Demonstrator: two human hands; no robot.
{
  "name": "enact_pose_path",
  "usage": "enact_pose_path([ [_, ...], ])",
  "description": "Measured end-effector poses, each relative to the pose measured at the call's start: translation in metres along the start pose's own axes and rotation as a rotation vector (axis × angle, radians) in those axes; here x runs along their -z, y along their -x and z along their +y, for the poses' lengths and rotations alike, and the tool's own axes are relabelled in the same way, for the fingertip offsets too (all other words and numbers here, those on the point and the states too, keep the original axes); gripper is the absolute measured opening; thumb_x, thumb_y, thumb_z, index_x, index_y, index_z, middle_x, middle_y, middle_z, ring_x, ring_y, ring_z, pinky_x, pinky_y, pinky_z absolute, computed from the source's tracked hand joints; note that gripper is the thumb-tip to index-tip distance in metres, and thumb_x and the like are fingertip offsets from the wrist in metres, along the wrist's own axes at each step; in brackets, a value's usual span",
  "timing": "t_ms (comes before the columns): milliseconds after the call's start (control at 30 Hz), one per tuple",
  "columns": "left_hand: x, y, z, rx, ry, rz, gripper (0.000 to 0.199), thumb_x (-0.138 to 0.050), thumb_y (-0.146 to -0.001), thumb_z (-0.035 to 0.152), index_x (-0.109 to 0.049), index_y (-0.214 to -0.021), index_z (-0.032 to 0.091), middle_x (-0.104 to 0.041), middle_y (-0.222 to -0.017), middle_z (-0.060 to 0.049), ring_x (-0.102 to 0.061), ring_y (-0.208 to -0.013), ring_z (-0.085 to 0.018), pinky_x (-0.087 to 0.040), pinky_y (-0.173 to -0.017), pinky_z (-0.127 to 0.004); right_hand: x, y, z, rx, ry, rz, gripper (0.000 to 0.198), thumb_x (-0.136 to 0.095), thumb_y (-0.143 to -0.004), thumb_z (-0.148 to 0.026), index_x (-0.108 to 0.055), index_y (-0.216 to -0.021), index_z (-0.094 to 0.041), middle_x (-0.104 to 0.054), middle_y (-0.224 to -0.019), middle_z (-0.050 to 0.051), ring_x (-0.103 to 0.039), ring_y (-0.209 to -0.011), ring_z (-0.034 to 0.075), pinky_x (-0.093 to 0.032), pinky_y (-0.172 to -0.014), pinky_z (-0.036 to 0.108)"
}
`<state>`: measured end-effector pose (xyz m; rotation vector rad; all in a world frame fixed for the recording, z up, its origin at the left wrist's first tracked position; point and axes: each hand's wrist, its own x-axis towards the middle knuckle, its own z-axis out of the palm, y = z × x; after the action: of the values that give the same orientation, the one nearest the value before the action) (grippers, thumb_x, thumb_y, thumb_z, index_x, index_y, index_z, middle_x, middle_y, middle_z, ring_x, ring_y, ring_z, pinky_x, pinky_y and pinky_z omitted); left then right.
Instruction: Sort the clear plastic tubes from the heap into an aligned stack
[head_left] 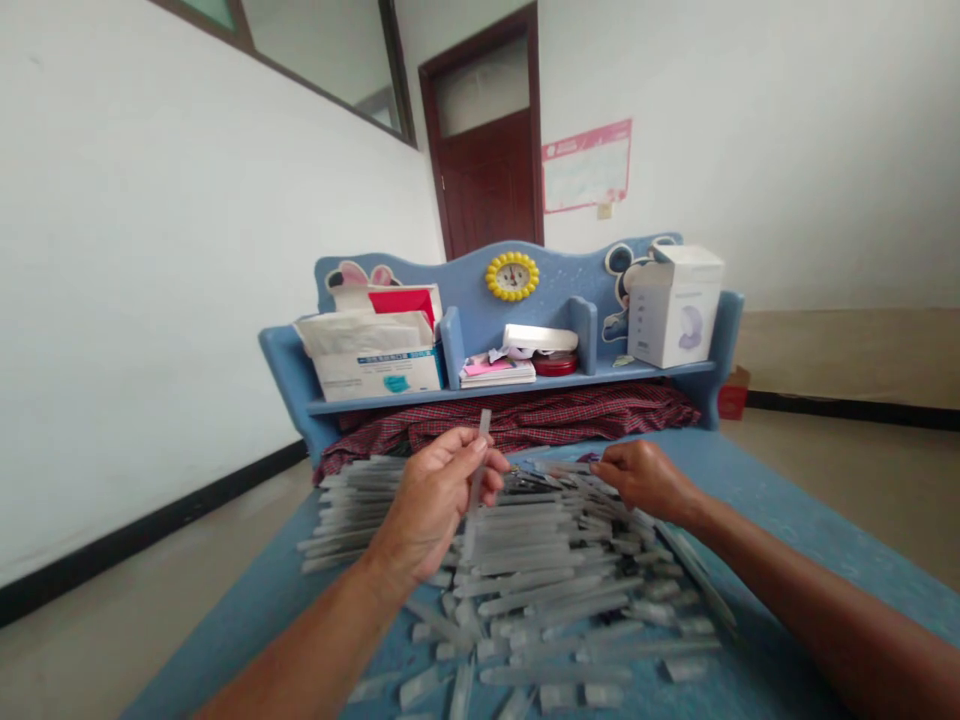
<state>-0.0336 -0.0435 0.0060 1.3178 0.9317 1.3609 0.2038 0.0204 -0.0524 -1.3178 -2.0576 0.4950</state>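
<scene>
Between its thumb and fingers, my left hand [442,485] holds a frosted, translucent pen barrel [485,424] nearly upright. Below that hand, many similar barrels [517,540] lie side by side on the blue desk, with another bundle of them [352,510] to the left. My right hand [646,478] is closed in a pinch over the far right of the heap; whatever its fingertips grip cannot be made out. Small dark pieces [536,483] lie between the hands. Short frosted caps [604,695] are scattered toward the near edge.
A blue shelf [517,393] rises behind the heap, with a mask box [375,365] on its left, a white box [675,310] on its right, and papers and a red case [555,363] between. Folded plaid cloth [600,412] lies beneath it.
</scene>
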Motion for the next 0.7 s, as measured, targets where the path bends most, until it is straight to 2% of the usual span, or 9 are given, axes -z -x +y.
enact_pose_path([
  [100, -0.013, 0.002, 0.009, -0.010, 0.187, -0.010, 0.009, -0.059, -0.080, 0.021, -0.054, -0.081, 0.013, -0.064, -0.075, -0.005, -0.058, -0.059, -0.010, -0.047, -0.052, -0.019, 0.000, 0.006, -0.013, 0.063, -0.076, -0.028, 0.036, -0.047, -0.085, -0.037, -0.049, -0.055, -0.016, -0.048, -0.045, -0.002, -0.042, -0.043, 0.008, -0.028, -0.043, 0.020],
  [267, -0.043, 0.005, 0.018, -0.026, 0.373, 0.001, 0.004, -0.050, -0.086, 0.012, -0.053, -0.085, 0.012, -0.064, -0.078, -0.006, -0.060, -0.062, -0.010, -0.050, -0.056, -0.020, -0.003, 0.025, -0.051, 0.246, -0.432, -0.327, 0.044, -0.046, -0.084, -0.055, -0.054, -0.067, -0.015, -0.053, -0.052, -0.002, -0.044, -0.041, 0.007, -0.031, -0.039, 0.017],
  [367, -0.061, 0.008, 0.019, -0.005, 0.445, 0.018, 0.007, -0.047, -0.088, 0.011, -0.052, -0.085, 0.013, -0.063, -0.077, -0.005, -0.059, -0.061, -0.009, -0.050, -0.056, -0.020, -0.008, 0.036, -0.069, 0.277, -0.608, -0.436, 0.046, -0.048, -0.082, -0.058, -0.053, -0.068, -0.015, -0.058, -0.055, 0.000, -0.048, -0.039, 0.007, -0.035, -0.038, 0.018],
  [433, -0.069, 0.007, 0.021, 0.018, 0.470, 0.027, 0.008, -0.046, -0.088, 0.011, -0.052, -0.082, 0.013, -0.062, -0.074, -0.004, -0.057, -0.056, -0.008, -0.048, -0.052, -0.018, -0.010, 0.040, -0.076, 0.232, -0.718, -0.452, 0.046, -0.049, -0.081, -0.058, -0.050, -0.064, -0.016, -0.059, -0.053, 0.000, -0.049, -0.037, 0.008, -0.036, -0.036, 0.018],
  [533, -0.075, -0.003, 0.025, -0.006, 0.494, 0.092, 0.011, -0.047, -0.087, 0.010, -0.050, -0.076, 0.013, -0.058, -0.066, -0.002, -0.051, -0.048, -0.006, -0.041, -0.043, -0.015, -0.007, 0.037, -0.086, 0.091, -0.858, -0.442, 0.043, -0.048, -0.082, -0.055, -0.047, -0.062, -0.017, -0.058, -0.044, -0.001, -0.044, -0.028, 0.008, -0.030, -0.030, 0.017],
  [633, -0.078, -0.026, 0.030, -0.050, 0.508, 0.232, 0.016, -0.045, -0.087, 0.007, -0.048, -0.072, 0.013, -0.053, -0.061, 0.001, -0.045, -0.042, -0.004, -0.032, -0.037, -0.013, 0.003, 0.025, -0.102, -0.041, -0.912, -0.388, 0.040, -0.045, -0.084, -0.051, -0.044, -0.060, -0.019, -0.048, -0.031, -0.004, -0.033, -0.020, 0.007, -0.022, -0.024, 0.017],
  [700, -0.078, -0.046, 0.037, -0.054, 0.503, 0.275, 0.015, -0.044, -0.088, 0.008, -0.051, -0.075, 0.011, -0.052, -0.064, 0.001, -0.045, -0.044, -0.004, -0.035, -0.040, -0.013, 0.012, 0.019, -0.116, -0.066, -0.918, -0.316, 0.038, -0.042, -0.085, -0.046, -0.042, -0.057, -0.020, -0.043, -0.027, -0.006, -0.030, -0.019, 0.008, -0.020, -0.024, 0.018],
])
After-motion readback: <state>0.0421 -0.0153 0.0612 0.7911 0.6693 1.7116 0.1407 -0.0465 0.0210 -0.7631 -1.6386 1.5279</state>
